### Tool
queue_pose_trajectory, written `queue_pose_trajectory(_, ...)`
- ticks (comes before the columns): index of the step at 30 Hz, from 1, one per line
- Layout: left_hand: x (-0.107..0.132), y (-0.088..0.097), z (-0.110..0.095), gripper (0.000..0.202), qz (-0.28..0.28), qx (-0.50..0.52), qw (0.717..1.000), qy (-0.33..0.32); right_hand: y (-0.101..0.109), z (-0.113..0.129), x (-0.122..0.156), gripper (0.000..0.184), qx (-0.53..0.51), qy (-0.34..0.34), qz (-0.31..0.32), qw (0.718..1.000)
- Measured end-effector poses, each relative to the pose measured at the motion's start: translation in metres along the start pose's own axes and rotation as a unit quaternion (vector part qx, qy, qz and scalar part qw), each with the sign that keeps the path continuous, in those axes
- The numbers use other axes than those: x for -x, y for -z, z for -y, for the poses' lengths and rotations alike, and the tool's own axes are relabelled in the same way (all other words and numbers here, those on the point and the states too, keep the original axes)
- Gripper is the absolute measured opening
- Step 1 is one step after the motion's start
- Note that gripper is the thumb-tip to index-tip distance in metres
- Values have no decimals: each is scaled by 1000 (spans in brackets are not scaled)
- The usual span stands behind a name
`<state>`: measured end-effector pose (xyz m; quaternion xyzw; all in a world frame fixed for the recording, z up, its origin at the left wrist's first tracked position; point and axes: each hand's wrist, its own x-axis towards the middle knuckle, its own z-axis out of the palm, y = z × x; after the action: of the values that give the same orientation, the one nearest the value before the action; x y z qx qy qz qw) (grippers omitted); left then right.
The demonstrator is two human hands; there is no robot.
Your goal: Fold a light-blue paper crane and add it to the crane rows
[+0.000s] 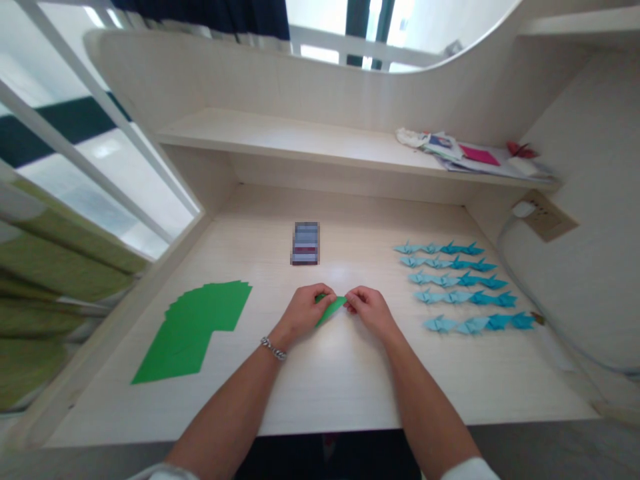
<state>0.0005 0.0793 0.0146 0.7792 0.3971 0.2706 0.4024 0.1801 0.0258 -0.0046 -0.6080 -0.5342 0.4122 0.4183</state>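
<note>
- The left hand [306, 309] holds a small piece of folded green paper [330, 311] just above or on the table [330, 393]; which of the two, I cannot tell
- Its fingers are closed in a pinch, thumb on top, along the left part of the paper
- The right hand [371, 311] meets the same paper at its pointed right tip, its thumb and fingers drawn tightly together on that end
- The folded paper lies between the two hands, near the middle of the table, and narrows toward the right
- A bracelet [274, 349] of metal links circles the left wrist, and pale sleeves [470, 469] show at the bottom of both forearms
- To the left of the hands, a stack of green sheets [193, 327] lies fanned out on the table, its sheets overlapping in a curve
- Beyond the hands and slightly left lies a rectangular item [305, 243], its details blurred into blue-grey and dark red blocks
- On the right, folded blue paper figures [466, 281] stand in five rows of four, paler blue at the left, deeper blue at the right
- Past the table's back, a shelf [300, 135] bears papers and a pink piece [479, 155] at its right end
</note>
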Motion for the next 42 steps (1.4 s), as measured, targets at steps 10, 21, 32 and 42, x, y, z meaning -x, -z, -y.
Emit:
queue_pose_trajectory(10, -1, 0, 2, 23, 1, -9, 1000, 3, 11, -1, -3, 22, -72, -9, 3, 997)
queue_pose_trajectory(21, -1, -2, 3, 24, 14, 17, 1000, 10, 8, 7, 4, 15, 98, 49, 0, 994)
queue_pose_trajectory(32, 3, -3, -2, 20, 54, -2, 998, -14, 2, 21, 7, 12, 163, 58, 21, 985)
queue_pose_trajectory(42, 0, 1, -3, 18, 28, 0, 1000, 10, 21, 17, 9, 14, 144, 20, 29, 989)
